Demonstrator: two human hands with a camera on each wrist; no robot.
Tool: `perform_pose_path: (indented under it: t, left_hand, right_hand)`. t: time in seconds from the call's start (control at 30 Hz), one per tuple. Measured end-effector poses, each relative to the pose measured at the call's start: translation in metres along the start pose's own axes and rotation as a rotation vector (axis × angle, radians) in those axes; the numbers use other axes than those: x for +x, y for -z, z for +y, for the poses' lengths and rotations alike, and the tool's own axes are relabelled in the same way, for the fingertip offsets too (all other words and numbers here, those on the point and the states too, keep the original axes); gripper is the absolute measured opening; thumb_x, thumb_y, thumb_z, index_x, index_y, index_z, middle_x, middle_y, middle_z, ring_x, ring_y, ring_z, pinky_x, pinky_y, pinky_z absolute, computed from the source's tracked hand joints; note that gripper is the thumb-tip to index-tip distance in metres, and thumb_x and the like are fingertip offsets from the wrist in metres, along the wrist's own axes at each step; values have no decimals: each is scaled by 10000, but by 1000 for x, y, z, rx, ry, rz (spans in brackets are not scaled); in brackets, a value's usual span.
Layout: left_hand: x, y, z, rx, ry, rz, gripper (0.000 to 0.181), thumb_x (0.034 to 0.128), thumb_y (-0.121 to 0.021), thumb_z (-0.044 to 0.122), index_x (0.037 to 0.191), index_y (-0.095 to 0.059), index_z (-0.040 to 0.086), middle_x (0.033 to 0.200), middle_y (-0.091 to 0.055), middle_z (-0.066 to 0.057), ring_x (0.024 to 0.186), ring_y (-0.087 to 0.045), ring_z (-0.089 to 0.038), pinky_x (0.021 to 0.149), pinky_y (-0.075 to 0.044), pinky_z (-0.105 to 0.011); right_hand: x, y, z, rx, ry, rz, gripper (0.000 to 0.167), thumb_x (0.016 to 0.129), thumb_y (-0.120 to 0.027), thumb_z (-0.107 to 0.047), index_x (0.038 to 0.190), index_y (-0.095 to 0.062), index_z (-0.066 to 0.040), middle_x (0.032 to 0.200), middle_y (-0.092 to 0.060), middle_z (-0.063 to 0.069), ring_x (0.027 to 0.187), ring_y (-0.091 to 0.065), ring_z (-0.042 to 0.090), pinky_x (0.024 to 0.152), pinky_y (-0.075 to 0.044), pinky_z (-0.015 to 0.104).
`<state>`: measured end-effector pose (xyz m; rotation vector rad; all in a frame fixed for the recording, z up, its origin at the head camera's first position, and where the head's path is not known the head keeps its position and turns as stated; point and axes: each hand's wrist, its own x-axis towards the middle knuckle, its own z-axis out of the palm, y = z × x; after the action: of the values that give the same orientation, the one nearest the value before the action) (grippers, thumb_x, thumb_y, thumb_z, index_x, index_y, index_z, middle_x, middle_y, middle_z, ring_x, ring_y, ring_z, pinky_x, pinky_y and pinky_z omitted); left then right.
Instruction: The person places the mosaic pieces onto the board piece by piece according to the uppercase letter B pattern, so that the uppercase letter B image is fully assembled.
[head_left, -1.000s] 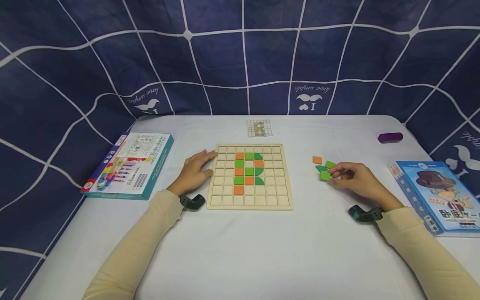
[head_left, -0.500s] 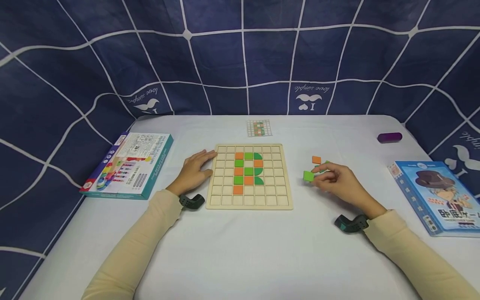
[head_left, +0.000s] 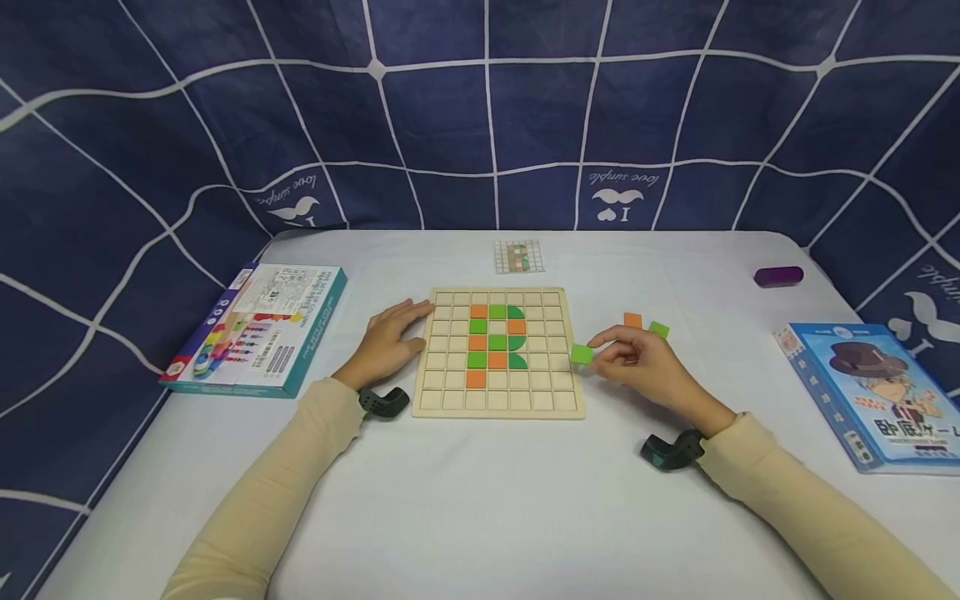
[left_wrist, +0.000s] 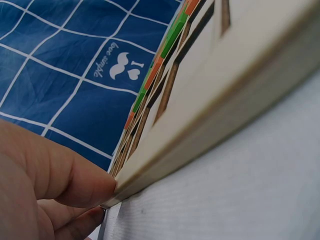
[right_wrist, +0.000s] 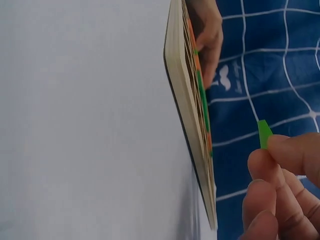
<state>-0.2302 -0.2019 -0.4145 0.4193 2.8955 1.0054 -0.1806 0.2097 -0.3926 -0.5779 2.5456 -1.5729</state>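
Note:
My right hand pinches a light green square tile between thumb and fingertips, over the right edge of the wooden grid board. In the right wrist view the same green tile is seen nearly edge-on. My left hand touches the board's left edge with its fingers fairly straight; in the left wrist view the thumb meets the rim. Orange squares, green squares and dark green quarter-round pieces fill a block of cells left of the board's middle. Beyond my right hand lie an orange tile and another green tile.
A small pattern card lies behind the board. At the left is a teal-edged toy box; a blue game box is at the right. A purple oblong object rests at the back right. Grid-patterned cloth hangs behind the table.
My right hand has lifted the green square tile from the loose pieces and carried it left to the board's right edge. The left hand has stayed in place.

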Motion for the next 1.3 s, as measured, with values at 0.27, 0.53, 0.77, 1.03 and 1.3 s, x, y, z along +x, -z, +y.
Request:
perform_pose_path:
  t: [0.27, 0.53, 0.77, 1.03, 1.3]
  left_hand:
    - [-1, 1, 1, -8, -6, 1, 662, 977, -601, 113, 1620, -474, 22, 1708, -420, -139, 1644, -225, -350, 1319, -92, -568]
    - [-1, 1, 1, -11, -9, 0, 656, 980, -593, 118, 1618, -476, 18, 1710, -418, -140, 1644, -225, -352, 1320, -95, -567]
    - [0, -1, -2, -4, -7, 4, 659, 977, -591, 118, 1620, -478, 28, 1711, -418, -134, 1645, -223, -348, 1320, -91, -569]
    - [0, -1, -2, -10, 1, 7, 656, 978, -599, 115, 1619, -483, 36, 1708, -425, -130, 1645, -225, -339, 1323, -90, -557]
    - [0, -1, -2, -1, -8, 9, 654, 980, -593, 116, 1618, -481, 29, 1708, -425, -131, 1644, -227, -342, 1321, -93, -559]
  right_hand:
    - [15, -21, -11, 62, -19, -69, 292, 932, -743, 50, 1208, -668, 111, 938, -802, 152, 667, -611, 77, 552, -507, 238]
    - [28, -44, -17, 119, -22, -133, 305, 914, -739, 68, 1205, -662, 116, 926, -794, 158, 653, -596, 65, 590, -475, 202]
    - [38, -65, -27, 117, -10, -178, 286, 916, -750, 53, 1188, -678, 105, 897, -785, 114, 640, -532, 58, 653, -457, 194]
    - [45, -85, -40, 137, 2, -204, 268, 918, -757, 46, 1172, -692, 99, 874, -789, 127, 640, -567, 62, 643, -468, 191]
    - [50, -100, -44, 145, -6, -226, 255, 910, -785, 28, 1145, -702, 79, 841, -781, 58, 643, -555, 47, 597, -415, 183]
